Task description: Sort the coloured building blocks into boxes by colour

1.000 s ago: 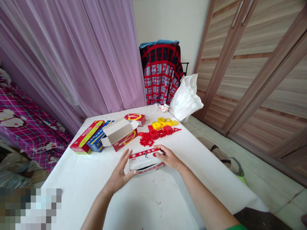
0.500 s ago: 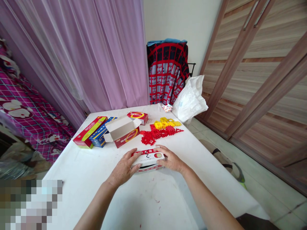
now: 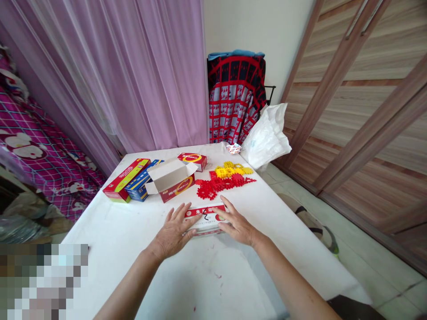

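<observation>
A white and red box [image 3: 208, 218] lies on the white-covered table near its middle, its lid down. My left hand [image 3: 175, 231] rests at the box's left end with fingers spread. At the right end is my right hand [image 3: 238, 222], its fingers apart and touching or just over the top. Beyond the box lie red toothed plastic pieces [image 3: 207, 190] and yellow ones [image 3: 233, 170]. A dark red box [image 3: 178, 189] with its white flaps raised stands behind my left hand.
Left of the open box are a blue box [image 3: 138, 186] and a red and green box [image 3: 125, 180]. A small red box [image 3: 193, 161] stands farther back. A white plastic bag [image 3: 267, 138] is at the table's back right corner.
My fingers have spread and loosened from the box ends. The dark gap along the box's front edge no longer shows, and its lid lies flatter. The view has shifted slightly.
</observation>
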A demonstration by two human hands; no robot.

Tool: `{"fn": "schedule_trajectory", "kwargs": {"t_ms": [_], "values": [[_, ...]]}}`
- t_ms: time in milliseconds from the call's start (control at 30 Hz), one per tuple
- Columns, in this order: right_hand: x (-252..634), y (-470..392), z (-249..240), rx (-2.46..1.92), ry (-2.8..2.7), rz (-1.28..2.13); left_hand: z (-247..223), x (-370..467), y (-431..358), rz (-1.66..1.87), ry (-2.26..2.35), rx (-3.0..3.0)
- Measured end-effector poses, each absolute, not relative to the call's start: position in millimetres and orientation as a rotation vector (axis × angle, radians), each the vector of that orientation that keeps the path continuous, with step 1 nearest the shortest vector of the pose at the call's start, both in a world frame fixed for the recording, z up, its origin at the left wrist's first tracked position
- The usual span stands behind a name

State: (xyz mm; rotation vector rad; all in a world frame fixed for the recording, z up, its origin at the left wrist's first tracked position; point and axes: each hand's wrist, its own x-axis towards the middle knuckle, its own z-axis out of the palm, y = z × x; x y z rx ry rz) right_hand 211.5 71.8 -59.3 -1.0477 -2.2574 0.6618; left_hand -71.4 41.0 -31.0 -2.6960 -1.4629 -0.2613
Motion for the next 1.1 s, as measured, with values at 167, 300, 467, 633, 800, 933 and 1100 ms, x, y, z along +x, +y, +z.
{"fn": "schedule_trajectory", "kwargs": {"t_ms": [167,300,467,633,800,933,1100], "values": [[212.7,68.0,-52.1,-1.082,-2.402,0.503,-26.7,-70.0,39.8,-0.146,-1.29,-2.675],[210.0,68.8,-53.8,-1.107,-2.39,0.472,-22.7,-66.4,39.4,-0.092,-1.385,-2.678],[207.1,70.3,-63.9,-1.082,-2.299,0.495,-14.6,-48.8,44.2,-0.188,-1.602,-2.761],[204.8,68.9,-69.1,-1.07,-2.197,0.536,-9.2,-33.3,51.3,-0.215,-1.754,-2.749],[205.2,66.7,-82.6,-1.054,-1.879,0.633,-4.3,-70.0,31.7,-0.217,-1.907,-2.644],[204.4,71.0,-105.4,-1.165,-1.726,0.705,3.8,-132.9,9.6,-0.317,-2.16,-2.408],[199.6,75.4,-121.3,-1.257,-1.72,0.636,9.1,-208.8,2.3,-0.212,-2.384,-2.027]]}}
